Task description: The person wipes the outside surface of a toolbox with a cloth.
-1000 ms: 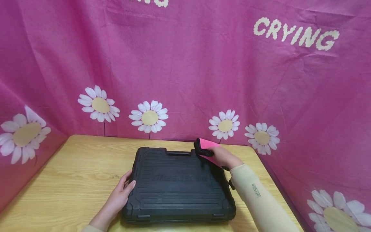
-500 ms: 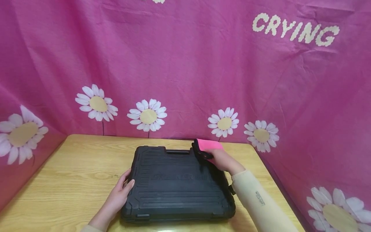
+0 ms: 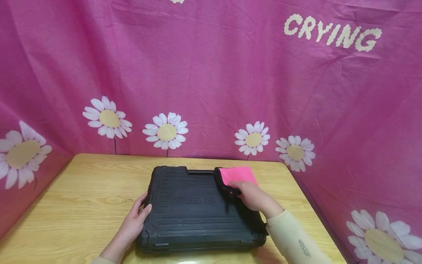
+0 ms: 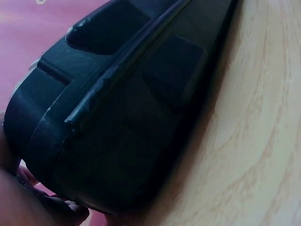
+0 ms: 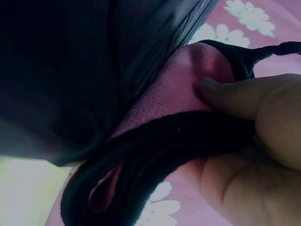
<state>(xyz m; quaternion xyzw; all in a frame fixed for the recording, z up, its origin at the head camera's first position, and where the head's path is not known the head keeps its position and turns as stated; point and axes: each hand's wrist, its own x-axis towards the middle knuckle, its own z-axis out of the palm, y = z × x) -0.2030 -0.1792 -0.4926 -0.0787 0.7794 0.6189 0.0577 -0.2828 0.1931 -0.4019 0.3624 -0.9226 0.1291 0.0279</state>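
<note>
A black hard plastic carrying case (image 3: 189,209), with raised lettering and ribs on its lid, lies closed on the wooden table. My left hand (image 3: 132,222) grips its left side, thumb at the upper edge; the left wrist view shows fingers (image 4: 33,200) against the case's rounded corner (image 4: 108,117). With my right hand (image 3: 255,198) I pinch a folded pink cloth (image 3: 240,174) with black edging, held against the upper right of the lid. Close up in the right wrist view, the thumb (image 5: 235,96) presses on the cloth's pink side (image 5: 169,92). The cloth hides the lid's upper right corner.
The light wooden table (image 3: 95,190) extends on both sides of the case. A pink curtain (image 3: 204,84) printed with daisies and lettering hangs behind the table and along both sides. The case's handle (image 3: 200,172) faces the back edge.
My right hand has drawn the cloth toward me, down the right part of the lid, and more of its pink side now shows. The left hand keeps its hold on the case.
</note>
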